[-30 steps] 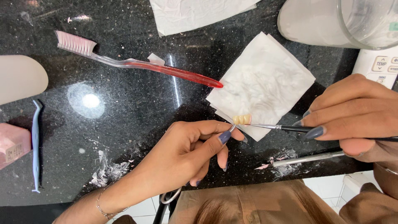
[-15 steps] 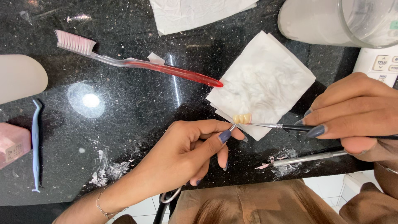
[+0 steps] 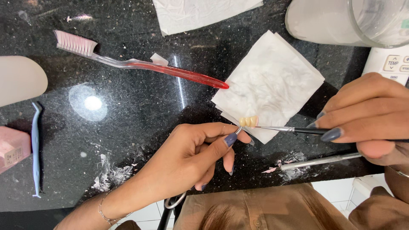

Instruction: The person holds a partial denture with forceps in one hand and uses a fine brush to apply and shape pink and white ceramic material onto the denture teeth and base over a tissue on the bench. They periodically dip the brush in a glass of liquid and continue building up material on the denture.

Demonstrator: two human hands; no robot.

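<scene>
I am watching a small yellowish row of false teeth (image 3: 248,121) being held near the front edge of the desk (image 3: 128,110), just over the lower corner of a folded white tissue (image 3: 272,83). The left hand (image 3: 187,159) is pinching a thin metal holder, its fingers (image 3: 221,142) clenched around it, and the teeth are sitting at its tip. The right hand (image 3: 366,117) is gripping a fine paintbrush (image 3: 289,129), fingers closed on the black handle, and the bristle tip is touching the teeth.

As I judge it, the piece is tiny and held only at one point, so too firm a push from the brush could be knocking it loose onto the tissue or off the front edge. A shaky stroke could also be smearing what is being applied.

A metal tool (image 3: 315,162) is lying by the front edge amid white crumbs. Further back, a red toothbrush (image 3: 140,64) is resting toward the far edge, and a blue pick (image 3: 36,149) toward the left edge.

The brush handle's end is hidden in the right hand; I cannot tell how the holder is gripping the teeth.
</scene>
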